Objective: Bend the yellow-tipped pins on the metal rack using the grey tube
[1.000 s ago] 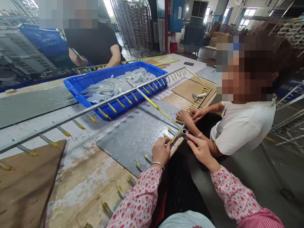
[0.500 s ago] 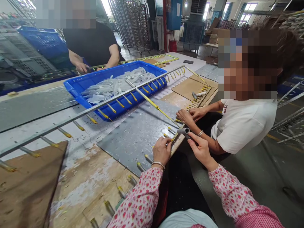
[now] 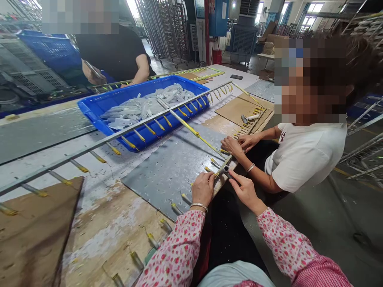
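Your left hand [image 3: 203, 189] is pinched on a small yellow-ended grey peg [image 3: 209, 169] at the near edge of the long narrow metal rail [image 3: 229, 159]. Your right hand [image 3: 245, 192] is clamped on a grey, hollow round metal tube [image 3: 226, 169], its open end facing you, held over that rail. Beyond, a blue rectangular plastic basket [image 3: 95, 116] holds translucent pieces [image 3: 143, 107].

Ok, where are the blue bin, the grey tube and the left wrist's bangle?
Blue bin [image 3: 119, 99]: head view, inside of the far wall.
Grey tube [image 3: 222, 171]: head view, side near the open end.
Bangle [image 3: 199, 205]: head view, middle of the band.
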Demonstrator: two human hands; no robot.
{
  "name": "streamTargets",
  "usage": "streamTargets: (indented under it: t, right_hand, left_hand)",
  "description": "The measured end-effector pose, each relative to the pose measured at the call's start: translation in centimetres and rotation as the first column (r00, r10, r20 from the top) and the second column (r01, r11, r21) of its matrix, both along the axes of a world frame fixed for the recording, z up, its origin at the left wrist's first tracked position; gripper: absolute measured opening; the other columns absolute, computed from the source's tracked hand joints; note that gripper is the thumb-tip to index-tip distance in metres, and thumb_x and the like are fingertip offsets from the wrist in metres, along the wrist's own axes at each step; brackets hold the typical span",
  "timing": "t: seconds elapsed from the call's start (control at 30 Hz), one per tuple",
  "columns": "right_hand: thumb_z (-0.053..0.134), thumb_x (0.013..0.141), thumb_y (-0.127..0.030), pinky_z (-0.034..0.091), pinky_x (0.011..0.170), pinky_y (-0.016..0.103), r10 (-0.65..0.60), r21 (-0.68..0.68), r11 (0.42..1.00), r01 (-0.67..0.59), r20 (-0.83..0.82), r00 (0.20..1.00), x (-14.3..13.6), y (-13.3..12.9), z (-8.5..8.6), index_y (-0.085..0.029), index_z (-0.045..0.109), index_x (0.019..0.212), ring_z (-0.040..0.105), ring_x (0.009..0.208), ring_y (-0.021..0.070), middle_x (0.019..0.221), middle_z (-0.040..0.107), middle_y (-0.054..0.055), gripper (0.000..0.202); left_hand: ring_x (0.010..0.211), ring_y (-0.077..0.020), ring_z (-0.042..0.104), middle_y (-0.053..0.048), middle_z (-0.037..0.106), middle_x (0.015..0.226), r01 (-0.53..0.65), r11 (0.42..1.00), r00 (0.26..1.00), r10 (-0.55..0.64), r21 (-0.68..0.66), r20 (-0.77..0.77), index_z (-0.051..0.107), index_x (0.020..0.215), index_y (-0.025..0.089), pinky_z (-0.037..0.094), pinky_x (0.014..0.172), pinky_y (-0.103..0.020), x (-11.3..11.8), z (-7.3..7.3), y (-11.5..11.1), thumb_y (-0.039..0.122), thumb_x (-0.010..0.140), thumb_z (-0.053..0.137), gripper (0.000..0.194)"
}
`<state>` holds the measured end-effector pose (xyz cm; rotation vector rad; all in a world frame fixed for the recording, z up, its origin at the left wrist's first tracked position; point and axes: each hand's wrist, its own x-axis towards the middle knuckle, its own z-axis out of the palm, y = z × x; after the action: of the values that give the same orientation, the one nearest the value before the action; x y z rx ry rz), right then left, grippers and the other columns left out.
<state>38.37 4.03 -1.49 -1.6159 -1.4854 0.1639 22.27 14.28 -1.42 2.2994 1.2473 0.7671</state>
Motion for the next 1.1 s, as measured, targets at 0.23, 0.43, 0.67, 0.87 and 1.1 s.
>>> streamTargets:
  t: [0.23,0.43,0.67,0.87,1.1]
  right_hand:
    - [0.055,0.095,-0.027,0.06,0.085,0.036,-0.035,0.115,0.992,0.051,-0.137,0.99,-0.1,-0.5,2.9,-0.022,0.067,0.124,0.072,0.091,0.022,0.111,0.073,0.007,0.031]
    - [0.054,0.095,-0.027,0.06,0.069,0.031,-0.099,0.241,0.966,0.098,-0.007,0.995,-0.4,-1.2,2.4,-0.021,0.069,0.121,0.071,0.073,0.0201,0.089,0.074,0.007,0.03]
    - [0.055,0.096,-0.025,0.058,0.083,0.031,0.0,0.114,0.993,-0.002,0.02,1.0,0.1,-1.4,2.7,-0.022,0.066,0.126,0.071,0.089,0.021,0.102,0.074,0.008,0.032]
    - [0.05,0.098,-0.028,0.059,0.077,0.031,-0.042,0.105,0.994,0.037,0.039,0.998,-0.2,-0.8,2.1,-0.02,0.066,0.125,0.072,0.081,0.0208,0.094,0.075,0.009,0.033]
    - [0.054,0.096,-0.027,0.059,0.081,0.033,-0.074,0.235,0.97,0.069,0.012,0.997,0.0,-1.2,2.7,-0.023,0.067,0.123,0.071,0.089,0.0224,0.101,0.074,0.007,0.03]
  left_hand:
    - [0.087,-0.02,0.062,-0.006,0.065,0.089,0.027,0.999,0.999,-0.029,0.04,0.041,0.069,0.095,0.018,0.048,0.08,-0.03,-0.1,-0.4,0.0,0.026,0.094,0.053,0.018]
    - [0.085,-0.0196,0.061,-0.006,0.063,0.087,0.031,0.998,0.998,-0.034,0.045,0.061,0.068,0.092,0.019,0.048,0.08,-0.031,-0.1,-0.5,0.0,0.025,0.093,0.053,0.016]
    - [0.085,-0.02,0.06,-0.006,0.062,0.087,0.03,0.998,0.999,-0.032,0.061,0.042,0.068,0.093,0.018,0.048,0.079,-0.031,0.0,-0.4,-0.2,0.025,0.093,0.052,0.017]
    - [0.087,-0.0205,0.06,-0.006,0.062,0.088,0.033,0.997,0.999,-0.035,0.071,0.03,0.067,0.093,0.019,0.048,0.08,-0.031,-0.1,-0.5,-0.1,0.025,0.093,0.052,0.016]
    - [0.086,-0.0206,0.06,-0.006,0.061,0.087,0.034,0.995,0.999,-0.036,0.093,0.022,0.067,0.094,0.019,0.048,0.08,-0.031,0.0,-0.7,-0.2,0.024,0.094,0.052,0.016]
